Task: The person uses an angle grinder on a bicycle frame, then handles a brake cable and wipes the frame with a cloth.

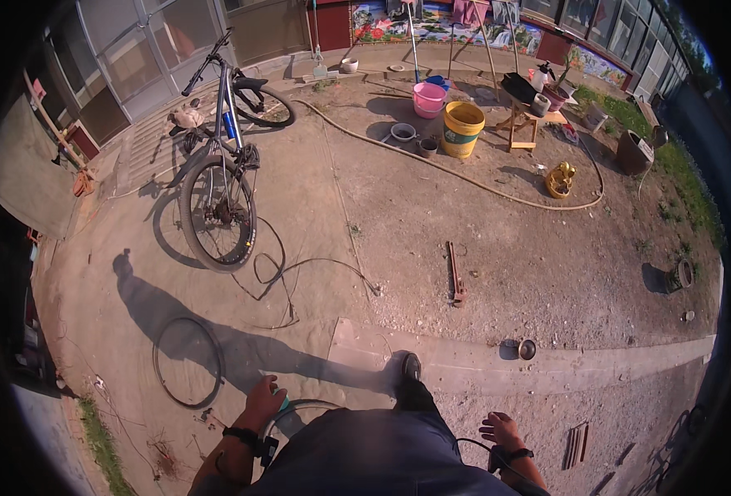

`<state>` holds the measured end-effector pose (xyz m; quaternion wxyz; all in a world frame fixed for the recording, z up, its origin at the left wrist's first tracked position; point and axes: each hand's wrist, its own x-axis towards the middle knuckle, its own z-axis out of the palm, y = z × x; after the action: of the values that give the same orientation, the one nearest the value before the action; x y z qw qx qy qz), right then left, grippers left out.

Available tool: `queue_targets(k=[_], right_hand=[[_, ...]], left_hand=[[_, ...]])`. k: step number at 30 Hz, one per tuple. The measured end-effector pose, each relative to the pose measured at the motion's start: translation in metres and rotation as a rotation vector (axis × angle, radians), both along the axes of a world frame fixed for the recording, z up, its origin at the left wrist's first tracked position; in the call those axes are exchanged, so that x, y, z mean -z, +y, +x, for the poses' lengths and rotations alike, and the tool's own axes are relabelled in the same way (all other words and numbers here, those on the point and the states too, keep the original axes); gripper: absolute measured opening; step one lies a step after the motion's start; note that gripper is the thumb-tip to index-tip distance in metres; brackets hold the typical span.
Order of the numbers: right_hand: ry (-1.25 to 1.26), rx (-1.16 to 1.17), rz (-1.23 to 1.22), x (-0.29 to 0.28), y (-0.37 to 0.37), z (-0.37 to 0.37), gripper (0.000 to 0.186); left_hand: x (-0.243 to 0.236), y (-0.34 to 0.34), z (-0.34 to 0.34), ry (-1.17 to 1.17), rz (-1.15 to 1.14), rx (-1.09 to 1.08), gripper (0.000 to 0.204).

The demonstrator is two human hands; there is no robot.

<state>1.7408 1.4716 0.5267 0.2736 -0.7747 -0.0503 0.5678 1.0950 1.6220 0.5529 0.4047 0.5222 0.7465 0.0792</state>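
Observation:
My left hand [264, 402] is low in the view, fingers curled, with a small teal-green thing [284, 403] showing at its side; its kind cannot be made out. Beside that hand curves a dark hoop [303, 403], partly hidden by my body. My right hand [500, 429] hangs at my other side, fingers apart, holding nothing visible. A thin dark ring [157, 357] like a bicycle tyre lies on the concrete ahead of my left hand. Farther off, a bicycle [221, 165] with a blue bottle [230, 126] stands upright.
Loose dark cable [332, 260] trails behind the bicycle. A reddish pipe wrench [455, 277] and a small metal bowl [527, 350] lie ahead. Beyond a long hose [431, 164] stand a yellow bucket [462, 132], a pink basin [429, 97] and a wooden stool [521, 131]. Metal bars [576, 446] lie at right.

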Motion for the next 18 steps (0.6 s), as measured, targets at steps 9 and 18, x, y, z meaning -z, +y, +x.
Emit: queue_targets(k=[9, 18], right_hand=[[-0.13, -0.291, 0.126, -0.042, 0.313, 0.079, 0.043], [-0.25, -0.875, 0.399, -0.051, 0.625, -0.079, 0.076]], left_hand=[[-0.036, 0.08, 0.082, -0.04, 0.013, -0.207, 0.066], [0.001, 0.183, 0.046, -0.003, -0.078, -0.42, 0.067]])
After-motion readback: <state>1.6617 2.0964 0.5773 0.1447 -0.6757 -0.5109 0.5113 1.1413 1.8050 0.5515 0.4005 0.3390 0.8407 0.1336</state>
